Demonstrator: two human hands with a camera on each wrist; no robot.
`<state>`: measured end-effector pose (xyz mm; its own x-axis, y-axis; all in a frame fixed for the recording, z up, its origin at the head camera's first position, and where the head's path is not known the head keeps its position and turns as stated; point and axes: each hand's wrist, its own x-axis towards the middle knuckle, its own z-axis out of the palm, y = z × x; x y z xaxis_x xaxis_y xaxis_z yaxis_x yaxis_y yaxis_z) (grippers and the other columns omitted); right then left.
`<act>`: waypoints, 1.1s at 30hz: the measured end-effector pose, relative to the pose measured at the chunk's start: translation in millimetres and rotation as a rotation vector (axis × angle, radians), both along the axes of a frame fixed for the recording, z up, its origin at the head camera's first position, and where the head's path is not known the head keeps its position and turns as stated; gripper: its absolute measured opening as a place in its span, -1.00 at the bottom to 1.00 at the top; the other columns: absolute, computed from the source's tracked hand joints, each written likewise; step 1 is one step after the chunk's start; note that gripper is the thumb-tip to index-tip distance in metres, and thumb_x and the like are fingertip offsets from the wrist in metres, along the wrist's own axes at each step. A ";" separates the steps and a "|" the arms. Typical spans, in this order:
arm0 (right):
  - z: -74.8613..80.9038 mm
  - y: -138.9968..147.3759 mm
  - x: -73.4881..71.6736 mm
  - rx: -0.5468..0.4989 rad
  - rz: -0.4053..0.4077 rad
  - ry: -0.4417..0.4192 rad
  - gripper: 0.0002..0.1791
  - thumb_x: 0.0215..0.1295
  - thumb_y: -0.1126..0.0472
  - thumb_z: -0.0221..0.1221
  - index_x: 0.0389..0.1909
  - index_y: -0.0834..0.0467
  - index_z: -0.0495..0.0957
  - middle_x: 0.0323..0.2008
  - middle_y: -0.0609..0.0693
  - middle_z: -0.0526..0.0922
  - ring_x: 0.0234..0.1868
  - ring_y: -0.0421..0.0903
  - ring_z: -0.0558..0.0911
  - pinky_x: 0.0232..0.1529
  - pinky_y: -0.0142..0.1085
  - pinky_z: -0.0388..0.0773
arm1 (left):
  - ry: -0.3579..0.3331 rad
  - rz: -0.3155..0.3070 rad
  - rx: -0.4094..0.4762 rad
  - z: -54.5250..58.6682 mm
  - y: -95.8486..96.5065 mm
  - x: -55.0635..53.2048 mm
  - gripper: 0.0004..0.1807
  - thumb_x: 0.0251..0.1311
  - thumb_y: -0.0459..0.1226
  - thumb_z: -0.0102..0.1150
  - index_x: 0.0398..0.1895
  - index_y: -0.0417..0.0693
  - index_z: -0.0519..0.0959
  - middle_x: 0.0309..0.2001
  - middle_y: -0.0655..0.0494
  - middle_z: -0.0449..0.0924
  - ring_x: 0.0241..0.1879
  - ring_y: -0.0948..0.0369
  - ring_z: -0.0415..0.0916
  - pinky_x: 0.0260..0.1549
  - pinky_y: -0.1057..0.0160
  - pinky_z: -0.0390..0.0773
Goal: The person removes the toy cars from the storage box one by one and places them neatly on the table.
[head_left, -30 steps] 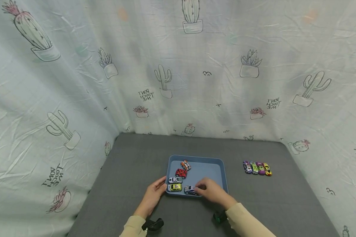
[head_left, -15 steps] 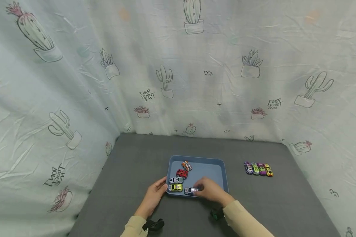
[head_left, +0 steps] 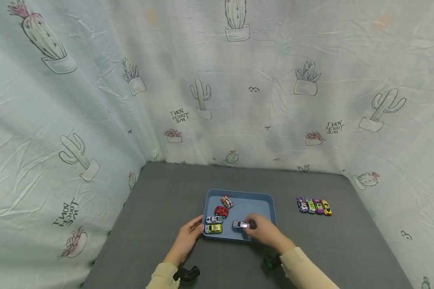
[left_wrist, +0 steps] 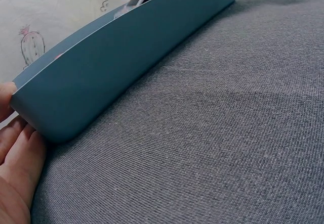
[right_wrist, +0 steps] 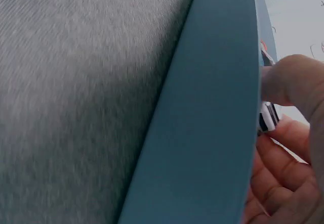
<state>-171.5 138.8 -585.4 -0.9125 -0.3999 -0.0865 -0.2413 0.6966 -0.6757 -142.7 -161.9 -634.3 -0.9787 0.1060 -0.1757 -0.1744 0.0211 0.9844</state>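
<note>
My right hand [head_left: 265,231] pinches a silver toy car [head_left: 241,225] between thumb and fingers, above the near part of the blue tray [head_left: 254,196]. In the right wrist view the tray wall hides much of that silver car [right_wrist: 268,118]. At the tray's near left corner, my left hand [head_left: 185,239] holds the edge, thumb at the rim and fingers along the outer wall. Inside, along the left side, lie a yellow-green car [head_left: 213,228], a grey-white car [head_left: 214,220], a red car [head_left: 221,211] and an orange-and-white car [head_left: 227,202].
To the tray's right, several toy cars stand side by side in a row, from a purple-and-white car [head_left: 302,204] to a yellow car [head_left: 326,207]. Grey cloth [head_left: 173,184] covers the table. A cactus-print curtain [head_left: 231,104] hangs behind and at both sides.
My right hand has moved the silver car right and slightly away from the tray's near wall. My left hand and the other cars have stayed put.
</note>
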 end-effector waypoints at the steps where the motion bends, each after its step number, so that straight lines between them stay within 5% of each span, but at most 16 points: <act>1: 1.2 2.1 0.0 -0.001 -0.015 0.011 -0.83 0.23 0.15 0.30 -0.20 0.07 0.58 -0.37 -0.16 0.51 -0.37 -0.22 0.47 -0.42 -0.30 0.46 | -0.001 0.000 -0.002 -0.2 0.1 -0.1 -0.47 0.39 -0.17 0.08 0.37 -0.13 0.35 0.28 -0.14 0.39 0.25 0.05 0.36 0.20 0.11 0.40; 10: 9.9 19.2 -0.5 -0.035 -0.177 0.117 -0.78 0.20 0.14 0.34 -0.14 0.00 0.58 -0.35 -0.23 0.52 -0.38 -0.28 0.49 -0.39 -0.31 0.49 | -0.003 -0.002 0.002 -0.6 -0.3 -0.1 -0.46 0.39 -0.17 0.09 0.37 -0.15 0.34 0.28 -0.15 0.39 0.25 0.04 0.36 0.20 0.11 0.40; 22: 22.0 50.0 -1.6 -0.161 -0.370 0.190 -0.67 0.26 0.09 0.30 -0.01 0.11 0.53 -0.32 -0.05 0.52 -0.34 -0.14 0.49 -0.40 -0.31 0.51 | 0.000 -0.002 0.015 3.2 0.8 0.6 -0.47 0.40 -0.19 0.07 0.38 -0.14 0.33 0.28 -0.15 0.39 0.25 0.04 0.36 0.19 0.15 0.41; 33: 15.5 98.7 -8.0 -0.198 -0.569 0.298 -0.58 0.34 0.03 0.22 0.09 0.20 0.49 -0.17 0.07 0.57 -0.32 -0.13 0.53 -0.42 -0.42 0.50 | -0.012 -0.001 0.011 3.4 0.7 0.8 -0.46 0.39 -0.16 0.09 0.37 -0.14 0.34 0.27 -0.14 0.41 0.23 0.06 0.39 0.17 0.15 0.43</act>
